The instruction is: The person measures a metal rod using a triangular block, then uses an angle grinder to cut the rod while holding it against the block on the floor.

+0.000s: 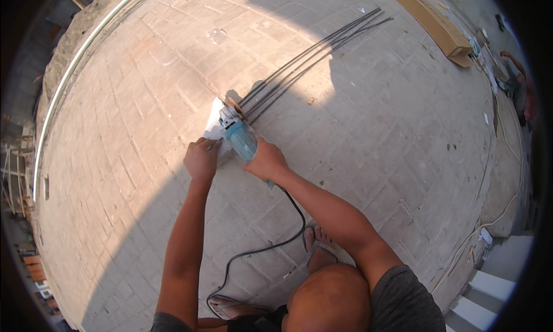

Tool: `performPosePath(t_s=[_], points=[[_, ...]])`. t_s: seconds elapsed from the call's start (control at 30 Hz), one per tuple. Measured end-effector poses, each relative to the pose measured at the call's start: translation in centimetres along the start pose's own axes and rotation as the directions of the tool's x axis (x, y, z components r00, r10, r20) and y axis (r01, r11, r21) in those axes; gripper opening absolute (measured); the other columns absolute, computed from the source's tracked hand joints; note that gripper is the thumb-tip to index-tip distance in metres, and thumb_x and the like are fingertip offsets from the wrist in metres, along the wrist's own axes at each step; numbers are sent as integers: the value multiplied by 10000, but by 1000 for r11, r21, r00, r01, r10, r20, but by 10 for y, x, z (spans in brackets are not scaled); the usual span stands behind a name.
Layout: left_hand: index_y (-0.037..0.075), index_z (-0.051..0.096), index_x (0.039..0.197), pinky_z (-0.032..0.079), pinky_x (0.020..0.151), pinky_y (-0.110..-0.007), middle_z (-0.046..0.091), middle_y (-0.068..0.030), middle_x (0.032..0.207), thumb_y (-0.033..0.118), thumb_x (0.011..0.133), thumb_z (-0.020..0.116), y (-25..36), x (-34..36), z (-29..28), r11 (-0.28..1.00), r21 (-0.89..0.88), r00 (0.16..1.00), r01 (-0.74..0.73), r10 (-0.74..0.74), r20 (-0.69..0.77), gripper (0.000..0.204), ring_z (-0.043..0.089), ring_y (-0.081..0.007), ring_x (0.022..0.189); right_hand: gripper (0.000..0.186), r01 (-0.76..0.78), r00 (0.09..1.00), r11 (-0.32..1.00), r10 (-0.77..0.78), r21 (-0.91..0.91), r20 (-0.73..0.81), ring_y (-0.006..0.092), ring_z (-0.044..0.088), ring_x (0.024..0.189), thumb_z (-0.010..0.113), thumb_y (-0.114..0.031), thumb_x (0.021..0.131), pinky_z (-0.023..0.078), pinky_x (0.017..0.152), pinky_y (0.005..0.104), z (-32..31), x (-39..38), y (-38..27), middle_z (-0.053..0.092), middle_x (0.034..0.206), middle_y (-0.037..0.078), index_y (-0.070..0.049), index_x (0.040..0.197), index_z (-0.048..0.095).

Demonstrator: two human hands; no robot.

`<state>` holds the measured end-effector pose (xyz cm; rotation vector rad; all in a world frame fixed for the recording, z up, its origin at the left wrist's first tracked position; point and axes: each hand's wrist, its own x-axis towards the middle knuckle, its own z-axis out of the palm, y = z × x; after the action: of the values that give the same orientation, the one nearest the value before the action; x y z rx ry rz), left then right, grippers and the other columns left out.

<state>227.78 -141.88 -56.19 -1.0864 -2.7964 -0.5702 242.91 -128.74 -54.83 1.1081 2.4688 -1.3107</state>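
My right hand [266,159] is wrapped round the teal body of an angle grinder [241,139]. The grinder's metal head and brown disc lie against the near ends of several thin dark metal rods [305,61], which stretch over the paving to the far right. Just left of the grinder, my left hand [201,158] is closed on a thin metal rod, of which only a short piece shows by the fingers. Beneath the grinder head is a bright white patch [213,117], its kind unclear. Where disc and rods meet is partly hidden.
A black cord [253,252] curls from the grinder past my sandalled feet. One long white pipe [69,72] lies at the left. At the far right are a long cardboard box [432,21], a pale cable [501,211] and another person [527,93]. White steps [489,286] stand lower right.
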Motion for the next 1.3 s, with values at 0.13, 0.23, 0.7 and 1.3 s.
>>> performPosePath(t_s=[0.13,0.23,0.7,1.3], points=[[148,790,897,537,731,-381,723,-9,889,314,859,729,0,0,1,1000,-9,1000,-3,3,17,181,659,-251,854,715,15,1000,1000,-15,2,-1,380,658,1088,809,-356,719,540,927,445,1,2,-1,670,1136,244,43,1239,520],[148,790,896,536,727,-382,722,-7,887,313,857,730,-1,-1,1,1000,-5,1000,-8,8,9,181,657,-250,849,745,16,1000,1000,-16,-7,2,380,655,1093,811,-362,719,539,931,445,1,4,-1,667,1148,247,47,1264,511],[154,790,901,534,734,-379,718,-2,889,309,857,727,0,0,-2,1000,1,1000,-7,7,7,173,652,-244,861,823,-8,1000,1000,8,-15,0,372,652,1103,824,-357,705,537,929,429,0,0,0,653,1177,259,64,1325,485],[165,792,903,535,723,-380,717,3,884,306,857,727,1,0,-1,1000,24,1000,-16,16,7,162,656,-242,854,775,-29,997,999,32,-40,73,369,653,1114,804,-337,730,532,957,430,-7,1,-3,656,1184,242,54,1315,481]])
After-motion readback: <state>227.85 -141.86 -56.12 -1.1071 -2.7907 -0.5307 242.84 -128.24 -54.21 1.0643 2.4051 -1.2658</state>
